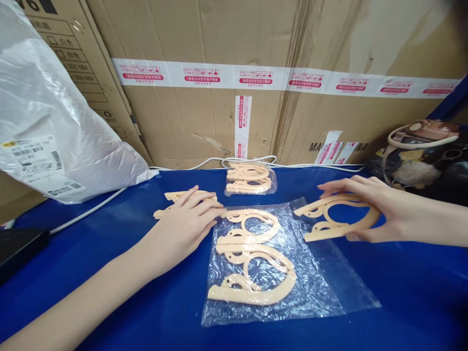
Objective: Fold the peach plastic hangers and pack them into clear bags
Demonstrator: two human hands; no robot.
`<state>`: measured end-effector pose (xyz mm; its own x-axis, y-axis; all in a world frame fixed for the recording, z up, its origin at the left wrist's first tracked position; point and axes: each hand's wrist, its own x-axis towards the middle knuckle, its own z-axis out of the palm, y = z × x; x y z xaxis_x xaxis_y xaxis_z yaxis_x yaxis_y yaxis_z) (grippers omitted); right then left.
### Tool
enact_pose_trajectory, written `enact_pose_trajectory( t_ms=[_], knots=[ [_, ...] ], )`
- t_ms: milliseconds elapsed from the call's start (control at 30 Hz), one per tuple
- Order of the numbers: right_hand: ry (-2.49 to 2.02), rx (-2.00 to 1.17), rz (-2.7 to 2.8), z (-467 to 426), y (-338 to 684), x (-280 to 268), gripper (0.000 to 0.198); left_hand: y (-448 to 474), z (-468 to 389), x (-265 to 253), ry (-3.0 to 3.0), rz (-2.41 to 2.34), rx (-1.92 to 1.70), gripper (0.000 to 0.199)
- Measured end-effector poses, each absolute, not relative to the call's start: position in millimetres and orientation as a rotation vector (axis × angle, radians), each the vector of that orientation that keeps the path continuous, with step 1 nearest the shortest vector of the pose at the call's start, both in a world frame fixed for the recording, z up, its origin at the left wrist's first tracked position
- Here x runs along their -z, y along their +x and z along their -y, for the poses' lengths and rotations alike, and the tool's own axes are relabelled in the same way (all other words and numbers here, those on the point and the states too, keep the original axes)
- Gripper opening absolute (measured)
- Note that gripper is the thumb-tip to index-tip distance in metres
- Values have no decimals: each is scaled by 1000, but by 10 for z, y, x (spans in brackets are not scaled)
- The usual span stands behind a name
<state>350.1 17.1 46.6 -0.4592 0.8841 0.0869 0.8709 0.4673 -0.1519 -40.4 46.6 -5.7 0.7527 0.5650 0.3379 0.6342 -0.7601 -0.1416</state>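
Note:
My right hand [369,207] grips a beige folded hanger [345,229] by its curved end, thumb below and fingers above, beyond the right edge of a clear plastic bag [314,287]. Two similar folded hangers, one nearer [256,295] and one farther [252,239], show in the bag, which lies flat. My left hand [190,217] rests with fingers stretched over another beige hanger [161,213], left of the bag. The hand covers much of that hanger, and the fingertips reach the bag's upper left edge.
A small clear packet [250,179] of beige hangers lies at the back of the blue table [146,317]. Behind it stand taped cardboard boxes [197,117] and a white cable [292,166]. A white parcel bag [73,131] is at left, a brown-lidded container [420,151] at right.

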Motion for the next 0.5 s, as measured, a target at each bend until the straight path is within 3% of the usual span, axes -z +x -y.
enact_pose_trajectory(
  t_ms=[233,400,500],
  knots=[
    [-1518,-254,2671,-190,3249,-330,62,-393,-465,127,-2732,948,383,35],
    [-1526,-77,2563,-197,3280,-398,55,-386,-473,71,-2744,957,361,37],
    [-1510,-204,2566,-165,3242,-416,55,-352,-489,16,-2771,977,336,34]
  ],
)
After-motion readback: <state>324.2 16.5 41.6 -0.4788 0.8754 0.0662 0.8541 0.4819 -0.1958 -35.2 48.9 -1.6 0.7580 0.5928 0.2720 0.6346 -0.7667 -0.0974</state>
